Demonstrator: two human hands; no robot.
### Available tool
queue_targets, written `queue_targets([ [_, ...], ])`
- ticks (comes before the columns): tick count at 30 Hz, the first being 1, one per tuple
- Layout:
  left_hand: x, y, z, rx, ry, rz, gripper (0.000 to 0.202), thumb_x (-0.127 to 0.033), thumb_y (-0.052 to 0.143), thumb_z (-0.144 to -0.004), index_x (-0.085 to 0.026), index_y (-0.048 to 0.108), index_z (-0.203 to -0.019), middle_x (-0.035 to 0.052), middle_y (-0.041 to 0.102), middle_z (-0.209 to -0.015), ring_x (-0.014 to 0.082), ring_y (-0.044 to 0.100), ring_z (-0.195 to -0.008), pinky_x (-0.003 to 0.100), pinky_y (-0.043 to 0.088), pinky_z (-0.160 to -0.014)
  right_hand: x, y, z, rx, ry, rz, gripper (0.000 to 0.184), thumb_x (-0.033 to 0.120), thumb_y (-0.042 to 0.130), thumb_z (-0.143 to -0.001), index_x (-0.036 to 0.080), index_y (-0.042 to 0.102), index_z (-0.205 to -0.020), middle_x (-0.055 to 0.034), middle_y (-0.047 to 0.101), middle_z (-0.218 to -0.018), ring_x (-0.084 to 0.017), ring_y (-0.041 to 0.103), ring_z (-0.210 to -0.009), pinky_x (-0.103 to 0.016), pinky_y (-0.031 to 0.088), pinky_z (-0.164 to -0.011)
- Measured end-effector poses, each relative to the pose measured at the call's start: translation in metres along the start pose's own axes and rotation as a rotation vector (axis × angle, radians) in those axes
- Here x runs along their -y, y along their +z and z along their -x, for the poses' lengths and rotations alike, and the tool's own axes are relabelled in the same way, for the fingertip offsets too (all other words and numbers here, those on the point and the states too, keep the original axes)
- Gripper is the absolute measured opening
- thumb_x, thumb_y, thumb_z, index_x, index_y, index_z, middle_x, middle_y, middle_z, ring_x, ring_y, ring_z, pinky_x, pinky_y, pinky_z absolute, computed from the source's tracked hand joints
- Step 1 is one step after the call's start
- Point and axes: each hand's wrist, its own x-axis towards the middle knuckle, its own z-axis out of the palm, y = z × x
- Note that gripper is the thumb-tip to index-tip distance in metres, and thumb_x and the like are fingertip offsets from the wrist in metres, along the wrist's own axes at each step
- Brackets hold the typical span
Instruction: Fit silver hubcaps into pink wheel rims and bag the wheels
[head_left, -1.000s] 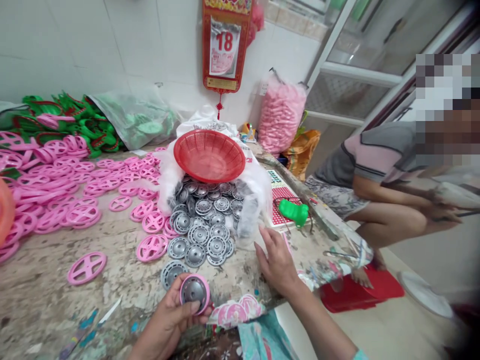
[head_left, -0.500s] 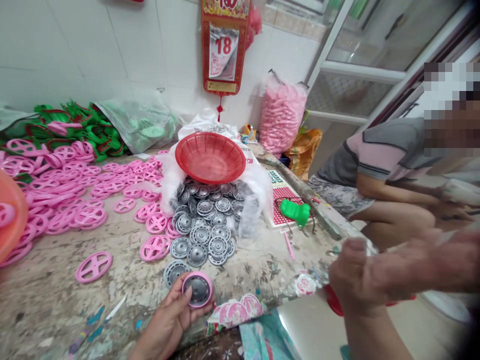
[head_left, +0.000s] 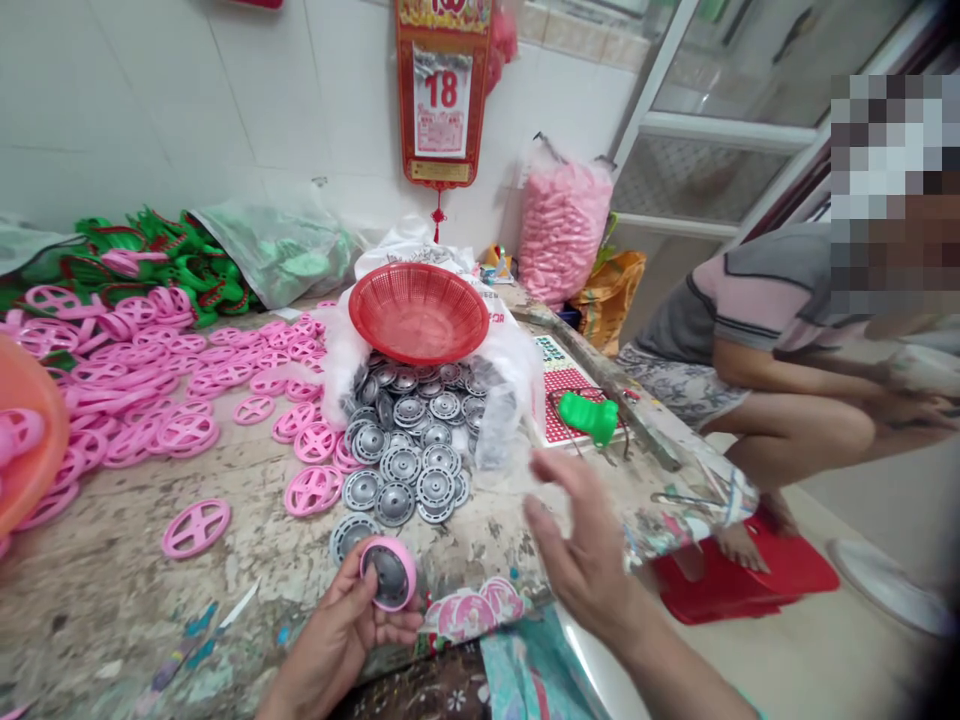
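Observation:
My left hand (head_left: 347, 622) grips a toy wheel (head_left: 388, 575) with a pink rim and a grey disc in its middle, held just above the near table edge. My right hand (head_left: 581, 545), slightly blurred, hovers over the table's front edge with fingers apart and nothing in them. A heap of grey wheel discs (head_left: 401, 465) lies beyond the left hand, spilling from a white plastic bag (head_left: 517, 390). Pink spoked rings (head_left: 196, 528) spread to the left. Round pink stickers (head_left: 474, 610) lie at the table edge between my hands.
A red basket (head_left: 418, 315) rests on the bag. An orange basin (head_left: 30, 440) stands at the left, green parts (head_left: 180, 262) behind. A green toy piece (head_left: 589, 417) lies on a sticker sheet (head_left: 571, 385). Another person (head_left: 765, 330) sits at the right near a red stool (head_left: 750, 575).
My right hand has swung from the far right toward the table's middle, its fingers now spread. The left hand still holds the wheel, turned a little.

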Motion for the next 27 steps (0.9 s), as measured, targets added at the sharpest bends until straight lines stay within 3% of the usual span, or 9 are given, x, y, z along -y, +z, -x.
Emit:
queue_targets([
  [4,0.004,0.002,0.001,0.037,0.044,-0.02,0.053,-0.041,0.068,-0.074,-0.021,0.044,-0.117,0.0051,0.068,-0.071,0.022,0.066,-0.058,0.032,0.05,-0.053,0.017,0.052,0.016,0.563,0.268,-0.287,0.04,0.036,0.038,-0.095,0.022,0.044,-0.132,-0.0061,0.062,-0.101,-0.016,0.06,-0.087,-0.028,0.048,-0.076],
  [7,0.005,0.008,0.002,0.102,0.104,-0.119,0.039,-0.036,0.065,-0.078,-0.02,0.054,-0.112,0.0068,0.067,-0.089,0.0171,0.062,-0.063,0.027,0.05,-0.051,0.023,0.069,0.026,0.788,0.334,-0.344,0.047,0.046,0.046,-0.09,0.022,0.045,-0.131,-0.0036,0.065,-0.09,-0.018,0.06,-0.08,-0.028,0.046,-0.072],
  [10,0.006,0.011,0.002,0.115,0.123,-0.22,0.035,-0.037,0.064,-0.078,-0.021,0.057,-0.108,0.0058,0.066,-0.093,0.0156,0.059,-0.06,0.026,0.05,-0.045,0.024,0.081,0.033,0.824,0.426,-0.528,0.046,0.046,0.055,-0.084,0.023,0.049,-0.124,-0.0029,0.065,-0.093,-0.018,0.059,-0.083,-0.028,0.044,-0.073],
  [13,0.006,0.011,0.001,0.112,0.121,-0.238,0.038,-0.039,0.063,-0.078,-0.023,0.056,-0.112,0.0068,0.067,-0.096,0.017,0.061,-0.058,0.026,0.048,-0.043,0.02,0.094,0.043,0.815,0.671,-0.925,0.051,0.049,0.061,-0.079,0.021,0.047,-0.119,-0.0017,0.063,-0.093,-0.012,0.057,-0.068,-0.023,0.042,-0.06],
  [16,0.008,0.007,-0.001,0.072,0.194,-0.174,0.04,-0.037,0.066,-0.076,-0.023,0.058,-0.112,0.0082,0.067,-0.105,0.0239,0.065,-0.081,0.032,0.053,-0.065,0.017,0.104,0.048,0.704,0.878,-1.21,0.061,0.051,0.069,-0.072,0.022,0.044,-0.118,0.0002,0.061,-0.089,-0.009,0.053,-0.061,-0.02,0.039,-0.054],
  [19,0.013,0.002,-0.004,-0.018,0.232,-0.097,0.039,-0.034,0.072,-0.071,-0.023,0.064,-0.108,0.0081,0.068,-0.11,0.0289,0.06,-0.103,0.036,0.049,-0.085,0.017,0.107,0.046,0.597,0.892,-1.311,0.055,0.049,0.073,-0.069,0.021,0.049,-0.109,-0.0005,0.059,-0.091,-0.012,0.057,-0.072,-0.023,0.044,-0.063],
  [23,0.016,0.0,-0.007,-0.015,0.155,0.049,0.033,-0.039,0.067,-0.074,-0.022,0.068,-0.103,0.008,0.069,-0.11,0.0287,0.059,-0.105,0.042,0.044,-0.094,0.023,0.106,0.042,0.639,0.867,-1.347,0.046,0.049,0.072,-0.07,0.02,0.051,-0.099,0.0005,0.056,-0.089,-0.013,0.056,-0.075,-0.028,0.047,-0.069],
  [27,0.009,0.003,-0.007,-0.012,0.123,0.141,0.033,-0.043,0.064,-0.076,-0.023,0.07,-0.1,0.0075,0.071,-0.105,0.0271,0.06,-0.102,0.042,0.044,-0.094,0.023,0.106,0.044,0.694,0.778,-1.165,0.052,0.043,0.069,-0.075,0.021,0.048,-0.117,-0.0012,0.056,-0.097,-0.014,0.054,-0.083,-0.027,0.044,-0.074],
])
